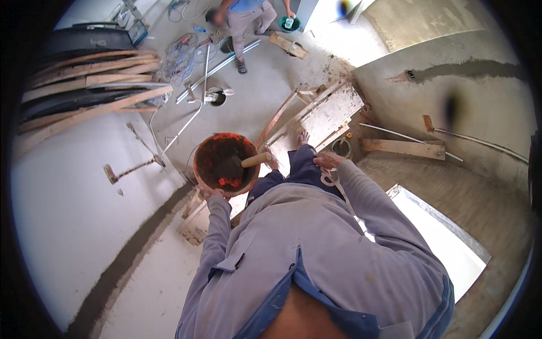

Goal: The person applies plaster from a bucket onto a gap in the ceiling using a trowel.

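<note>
Plank bench (333, 116) runs under the person's feet (302, 137), presumably for height. Bucket (198, 165) is left of them; left hand (216, 195) grips its near rim, likely for steadiness. Trowel (257, 160) sits inside, handle over the right rim, probably to stay clean. Right hand (328, 160) is at the trousers (302, 165); can't tell if clenched.

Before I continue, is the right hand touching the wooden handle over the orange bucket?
Apart. The head view shows the right hand by the dark trousers, a clear gap from the wooden handle at the orange bucket.
</note>
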A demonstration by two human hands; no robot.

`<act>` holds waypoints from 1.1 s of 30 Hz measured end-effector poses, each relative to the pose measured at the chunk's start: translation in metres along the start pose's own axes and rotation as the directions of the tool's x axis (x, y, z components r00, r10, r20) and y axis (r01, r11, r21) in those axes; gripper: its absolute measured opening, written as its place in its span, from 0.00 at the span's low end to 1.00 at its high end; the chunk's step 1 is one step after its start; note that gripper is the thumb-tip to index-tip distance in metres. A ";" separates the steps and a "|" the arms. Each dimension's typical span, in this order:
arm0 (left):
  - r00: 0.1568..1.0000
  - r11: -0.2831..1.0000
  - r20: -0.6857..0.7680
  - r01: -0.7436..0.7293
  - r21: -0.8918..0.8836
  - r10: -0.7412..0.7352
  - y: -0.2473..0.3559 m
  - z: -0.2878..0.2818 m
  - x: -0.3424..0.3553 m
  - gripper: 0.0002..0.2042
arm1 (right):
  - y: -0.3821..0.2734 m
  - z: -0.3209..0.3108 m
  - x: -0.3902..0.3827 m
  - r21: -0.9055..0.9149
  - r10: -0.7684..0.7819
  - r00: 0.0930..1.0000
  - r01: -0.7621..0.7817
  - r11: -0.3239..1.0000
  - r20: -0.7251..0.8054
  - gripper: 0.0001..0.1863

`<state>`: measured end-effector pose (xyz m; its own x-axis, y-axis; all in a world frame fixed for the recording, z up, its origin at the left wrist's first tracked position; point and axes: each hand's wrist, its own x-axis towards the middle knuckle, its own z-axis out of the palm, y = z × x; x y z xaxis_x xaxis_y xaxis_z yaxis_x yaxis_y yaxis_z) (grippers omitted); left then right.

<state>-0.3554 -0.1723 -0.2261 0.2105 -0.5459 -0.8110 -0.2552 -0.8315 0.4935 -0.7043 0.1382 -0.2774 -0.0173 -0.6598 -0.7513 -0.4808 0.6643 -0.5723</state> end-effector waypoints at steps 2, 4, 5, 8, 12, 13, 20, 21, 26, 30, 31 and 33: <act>0.994 0.992 0.003 0.109 0.063 -0.109 -0.007 -0.003 0.025 0.22 | -0.003 -0.031 0.011 -0.036 0.148 0.988 -0.149 0.988 -0.046 0.23; 0.991 0.991 0.039 0.127 0.050 -0.129 -0.018 -0.010 0.034 0.24 | -0.020 -0.066 0.019 0.164 0.277 0.926 -0.241 0.957 -0.256 0.26; 0.990 0.993 0.075 0.114 0.029 -0.116 -0.013 -0.006 0.028 0.24 | -0.015 -0.081 0.024 0.317 0.249 0.925 -0.154 0.936 -0.287 0.27; 0.995 0.994 -0.010 0.096 0.053 -0.096 -0.006 0.003 0.009 0.25 | -0.003 -0.116 0.040 0.693 0.297 0.870 0.069 0.718 -0.394 0.35; 0.997 0.998 -0.069 0.034 0.051 -0.031 0.007 0.022 -0.034 0.23 | 0.011 -0.158 0.058 0.432 0.272 0.790 -0.010 0.902 -0.550 0.47; 0.994 0.996 -0.090 0.072 0.055 -0.067 0.003 0.015 -0.038 0.23 | -0.010 -0.175 0.053 0.402 0.264 0.797 -0.028 0.915 -0.544 0.49; 0.992 0.988 -0.122 0.061 0.139 -0.044 0.006 0.034 -0.067 0.17 | 0.047 -0.204 0.118 0.437 0.345 0.658 -0.026 0.899 -0.669 0.60; 0.994 0.990 -0.104 0.056 0.128 -0.042 0.005 0.039 -0.072 0.17 | 0.052 -0.209 0.129 0.434 0.355 0.643 -0.039 0.900 -0.678 0.61; 0.999 0.998 -0.004 0.053 0.033 -0.052 -0.006 0.046 -0.071 0.23 | 0.055 -0.244 0.198 0.382 0.253 0.537 0.142 0.913 -0.805 0.70; 0.998 0.997 -0.011 0.055 0.058 -0.055 -0.004 0.077 -0.082 0.25 | 0.052 -0.273 0.251 0.433 0.195 0.529 0.373 0.821 -0.826 0.71; 0.999 0.997 0.003 0.054 0.051 -0.055 -0.005 0.082 -0.083 0.26 | 0.048 -0.274 0.262 0.458 0.175 0.550 0.433 0.776 -0.817 0.70; 0.998 0.997 0.000 0.059 0.040 -0.059 -0.010 0.077 -0.088 0.29 | 0.004 -0.282 0.261 0.504 0.013 0.630 0.609 0.612 -0.777 0.69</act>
<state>-0.4440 -0.1081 -0.1842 0.2255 -0.4955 -0.8388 -0.2798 -0.8577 0.4314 -0.9582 -0.1301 -0.3830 -0.6979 -0.6799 -0.2252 0.1369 0.1819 -0.9737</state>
